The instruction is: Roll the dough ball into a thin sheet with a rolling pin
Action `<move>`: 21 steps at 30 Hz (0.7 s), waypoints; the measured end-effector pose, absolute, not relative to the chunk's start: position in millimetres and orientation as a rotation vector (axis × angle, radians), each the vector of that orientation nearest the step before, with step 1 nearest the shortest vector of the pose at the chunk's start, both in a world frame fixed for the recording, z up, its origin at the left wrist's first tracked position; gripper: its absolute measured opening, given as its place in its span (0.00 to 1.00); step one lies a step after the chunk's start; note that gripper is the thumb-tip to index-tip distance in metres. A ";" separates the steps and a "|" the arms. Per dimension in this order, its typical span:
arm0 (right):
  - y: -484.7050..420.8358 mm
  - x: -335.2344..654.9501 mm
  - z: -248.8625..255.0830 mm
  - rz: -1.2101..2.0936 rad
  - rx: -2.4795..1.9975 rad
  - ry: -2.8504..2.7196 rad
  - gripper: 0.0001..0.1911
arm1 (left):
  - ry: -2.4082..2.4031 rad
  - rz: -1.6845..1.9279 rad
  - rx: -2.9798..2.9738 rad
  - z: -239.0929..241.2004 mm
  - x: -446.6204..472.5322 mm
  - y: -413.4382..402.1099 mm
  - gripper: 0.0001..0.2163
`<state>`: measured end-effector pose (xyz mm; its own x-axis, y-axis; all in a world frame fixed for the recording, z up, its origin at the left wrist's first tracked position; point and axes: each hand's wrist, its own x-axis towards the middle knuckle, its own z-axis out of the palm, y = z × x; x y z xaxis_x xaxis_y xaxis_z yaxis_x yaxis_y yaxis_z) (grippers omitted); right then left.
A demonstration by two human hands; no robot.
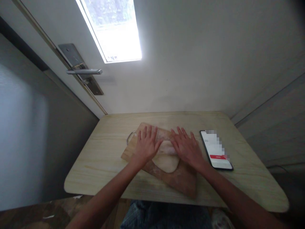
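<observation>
A pale piece of dough (166, 162) lies flattened on a wooden cutting board (181, 181) in the middle of a light wooden table (100, 165). My left hand (145, 144) rests flat on the board and the dough's left side, fingers stretched out. My right hand (187, 146) lies flat beside it on the dough's right side, fingers spread. Under the two hands a rolled, thicker part of the dough (166, 147) shows between the thumbs. The board has a metal handle loop (130, 136) at its far left corner.
A phone (215, 149) with a lit screen lies on the table right of the board. Behind the table stands a white door with a metal lever handle (84, 72) and a bright window pane (114, 28). Walls close in on the left and right.
</observation>
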<state>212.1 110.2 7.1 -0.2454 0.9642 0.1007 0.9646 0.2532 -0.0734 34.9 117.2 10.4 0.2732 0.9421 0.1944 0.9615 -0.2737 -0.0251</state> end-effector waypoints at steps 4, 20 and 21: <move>131.7 209.8 9.8 0.150 -1.977 -2.409 0.28 | -1.958 -0.187 -2.336 12.5 37.8 141.9 0.28; 86.4 205.1 5.3 -0.097 -1.731 -2.412 0.27 | -1.675 -0.248 -2.419 5.5 31.9 102.0 0.29; 80.6 204.8 3.7 -0.131 -1.698 -2.414 0.26 | -1.646 -0.250 -2.428 3.3 29.9 95.3 0.30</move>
<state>204.8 80.6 3.7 -0.3274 0.9229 0.2028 0.9394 0.3410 -0.0355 29.9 95.3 3.3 0.3665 0.8967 0.2481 0.9300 -0.3614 -0.0676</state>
